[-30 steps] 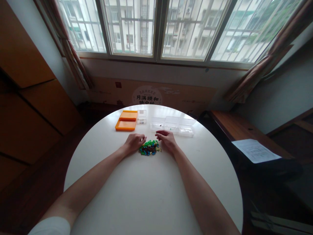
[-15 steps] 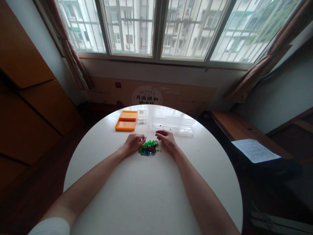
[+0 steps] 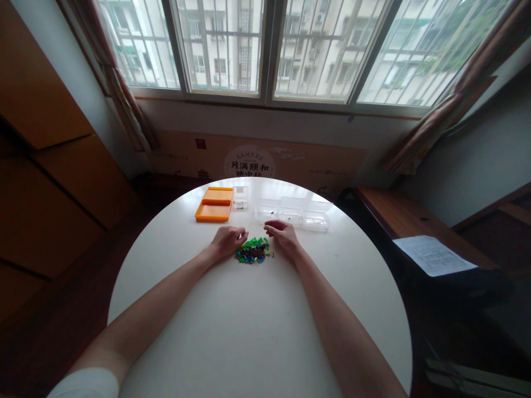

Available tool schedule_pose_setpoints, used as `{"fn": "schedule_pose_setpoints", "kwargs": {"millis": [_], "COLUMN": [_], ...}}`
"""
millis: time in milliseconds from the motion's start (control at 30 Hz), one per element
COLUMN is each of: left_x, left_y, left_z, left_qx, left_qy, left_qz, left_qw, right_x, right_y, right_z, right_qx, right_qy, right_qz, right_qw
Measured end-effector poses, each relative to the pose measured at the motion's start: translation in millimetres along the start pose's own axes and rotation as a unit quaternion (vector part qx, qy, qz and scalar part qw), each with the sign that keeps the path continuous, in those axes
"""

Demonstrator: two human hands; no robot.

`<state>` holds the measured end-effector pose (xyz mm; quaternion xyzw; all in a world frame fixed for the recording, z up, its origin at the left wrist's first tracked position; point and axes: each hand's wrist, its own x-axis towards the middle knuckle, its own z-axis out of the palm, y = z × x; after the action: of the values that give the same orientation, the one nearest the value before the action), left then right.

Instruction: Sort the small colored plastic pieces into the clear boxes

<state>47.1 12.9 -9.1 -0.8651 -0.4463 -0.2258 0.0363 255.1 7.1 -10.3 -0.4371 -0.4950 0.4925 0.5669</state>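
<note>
A small heap of green, blue and dark little pieces [image 3: 253, 250] lies near the middle of the round white table [image 3: 257, 326]. My left hand [image 3: 227, 241] rests on the table just left of the heap, fingers curled in and pinched together at its edge. My right hand [image 3: 284, 234] sits just right of the heap, fingers bent and pinched, its tips close to the clear boxes. What either pinch holds is too small to make out.
An orange tray [image 3: 214, 204] lies at the far left of the table, a small clear box [image 3: 240, 198] beside it. A row of clear plastic boxes [image 3: 293, 213] stands behind my right hand. A sheet of paper [image 3: 433, 255] lies on a dark bench to the right.
</note>
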Motion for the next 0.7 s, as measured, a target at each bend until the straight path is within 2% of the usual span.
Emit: {"fn": "schedule_pose_setpoints", "kwargs": {"millis": [700], "left_x": [0.1], "left_y": [2.7], "left_z": [-4.8], "left_qx": [-0.001], "left_qy": [-0.016], "left_qz": [-0.007], "left_qw": [1.000], "right_x": [-1.5], "right_y": [-2.3], "right_z": [0.4], "right_qx": [-0.006], "right_qy": [0.002], "right_qz": [-0.003], "right_qw": [1.000]}}
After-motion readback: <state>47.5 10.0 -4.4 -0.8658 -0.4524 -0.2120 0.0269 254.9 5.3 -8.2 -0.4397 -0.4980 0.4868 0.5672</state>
